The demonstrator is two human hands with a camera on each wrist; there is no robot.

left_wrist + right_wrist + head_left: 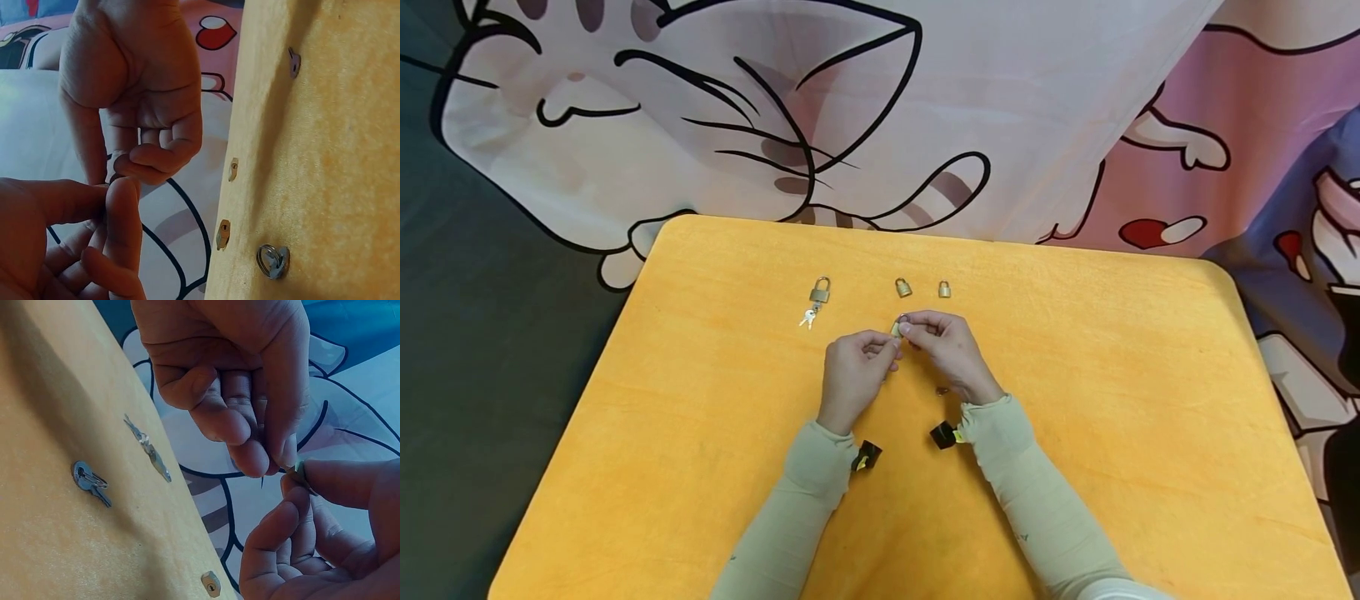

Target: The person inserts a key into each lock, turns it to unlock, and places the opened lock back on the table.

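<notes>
Close over the table, my right hand [950,346] pinches a small brass padlock [897,328] by its shackle end, between thumb and forefinger. My left hand [853,375] meets it from the other side, thumb and forefinger pressed together right at the padlock's lower end. I cannot tell what small thing these left fingertips pinch. In the right wrist view only an edge of the padlock [299,470] shows between the fingertips. Below the hands, a key with a ring [82,475] lies on the table, and another ringed key [273,261] shows in the left wrist view.
Two small brass padlocks [903,287] stand beyond the hands on the yellow table [1112,375]. To their left lies a larger padlock [820,292] with keys [808,318] attached. A cartoon-printed cloth [1037,108] hangs behind the table's far edge.
</notes>
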